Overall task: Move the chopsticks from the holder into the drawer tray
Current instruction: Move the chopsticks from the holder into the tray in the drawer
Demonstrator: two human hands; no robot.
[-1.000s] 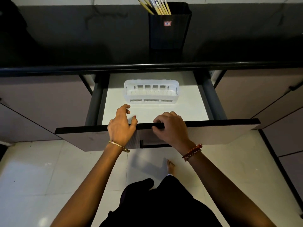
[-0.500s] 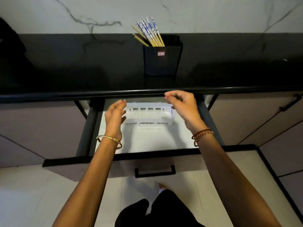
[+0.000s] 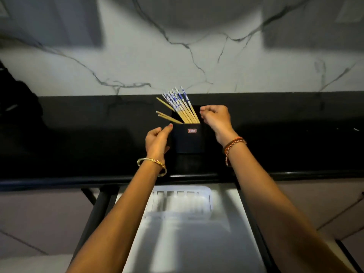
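**Reaching for the holder on the dark counter**

Flanking the black holder [image 3: 188,138], both hands sit above the black counter [image 3: 78,146]. The left hand [image 3: 157,141] is at the holder's left wall with its fingers spread loosely and a fingertip at the upper left corner; whether it truly touches the wall cannot be told. The right hand [image 3: 215,119] is at the holder's upper right rim, fingers curled in narrowly, gripping nothing that shows, just beside the sticks.

The chopsticks [image 3: 182,108] stand in the holder, fanned and leaning left, their blue-and-white patterned ends up and bare wooden shafts below. Two or three plain ones lean lower, out over the left rim above the left hand.

Behind the holder rises a white marble wall [image 3: 137,62] with grey veins. A gold bangle [image 3: 152,164] circles the left wrist and a red-and-orange corded bracelet [image 3: 234,145] the right.

Below the counter edge the drawer [image 3: 197,243] is pulled open, white inside. The white slotted tray [image 3: 181,203] lies at its back, partly crossed by the left forearm, blurred, with no chopsticks showing in it. Both forearms reach over the open drawer toward the holder.
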